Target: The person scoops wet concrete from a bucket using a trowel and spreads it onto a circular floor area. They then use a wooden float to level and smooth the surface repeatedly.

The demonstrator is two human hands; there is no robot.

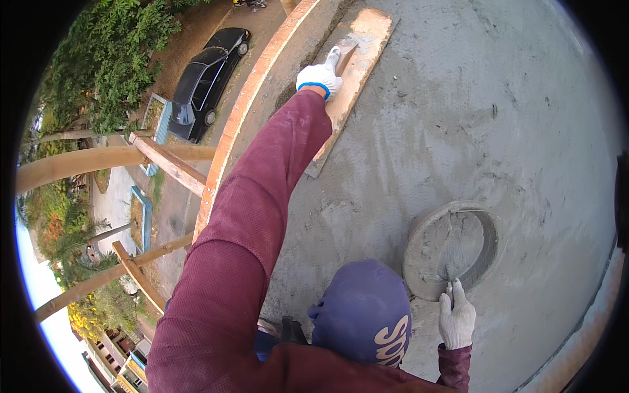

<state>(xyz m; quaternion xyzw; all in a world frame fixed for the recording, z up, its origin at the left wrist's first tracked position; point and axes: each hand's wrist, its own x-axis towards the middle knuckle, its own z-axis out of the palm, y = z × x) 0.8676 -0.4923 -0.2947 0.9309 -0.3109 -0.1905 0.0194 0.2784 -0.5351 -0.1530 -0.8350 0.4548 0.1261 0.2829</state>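
Observation:
My left hand [320,77], in a white knitted glove with a blue cuff, is closed round the handle [345,57] of a long wooden float [350,98]. The float lies flat on wet grey mortar [367,196] beside the curved edge, and mortar smears its top. At the lower right, my right hand [457,321], in a greyish glove, is at the near rim of a round mortar bucket [495,245]. Its fingers are closed there, but what they pinch is unclear. Wet grey mix coats the inside of the bucket.
A curved board [242,108] edges the mortar on the left. Beyond it, lower down, are timber poles [111,157], a black car [208,85] and trees [98,65]. A dark blue cap [360,301] with pale print covers the lower middle.

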